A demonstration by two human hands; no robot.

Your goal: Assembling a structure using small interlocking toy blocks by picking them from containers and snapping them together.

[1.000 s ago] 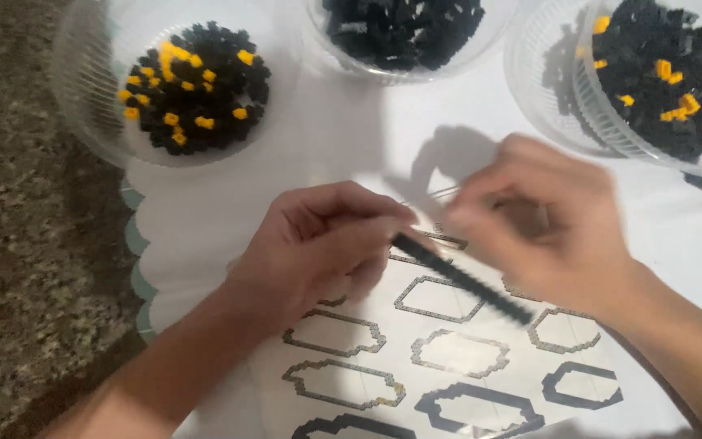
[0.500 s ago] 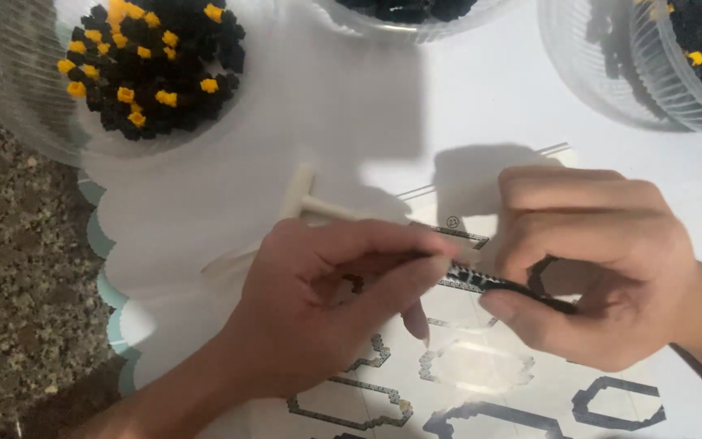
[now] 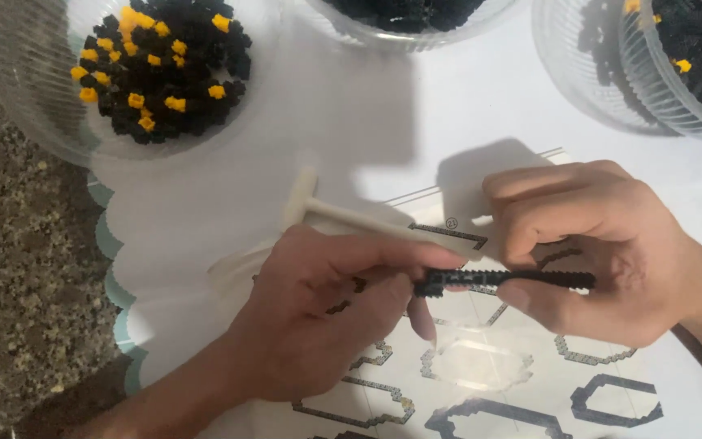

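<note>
Black bumpy strip of tiny bricks (image 3: 504, 279) sits right in the middle, held level between both hands, just above the instruction sheet (image 3: 481, 382) with its outlined shapes in grey and dark blue. Left hand (image 3: 331, 313) is curled around the strip's left end, thumb and fingers pinched tight on it, and a cream little hammer-looking tool (image 3: 343, 213) pokes out from behind that hand, its head resting on the white tablecloth (image 3: 465, 106). Right hand (image 3: 603, 248) grips the other end, fingers folded over the top and thumb underneath. Further back there's a clear plastic bowl (image 3: 38, 89) on the left with a heap of black and yellow pieces (image 3: 168, 69), another clear bowl (image 3: 416, 20) of black bits at the top edge, and stacked clear bowls (image 3: 611, 73) at the right corner. Speckled granite counter (image 3: 18, 268) shows down the left side.
</note>
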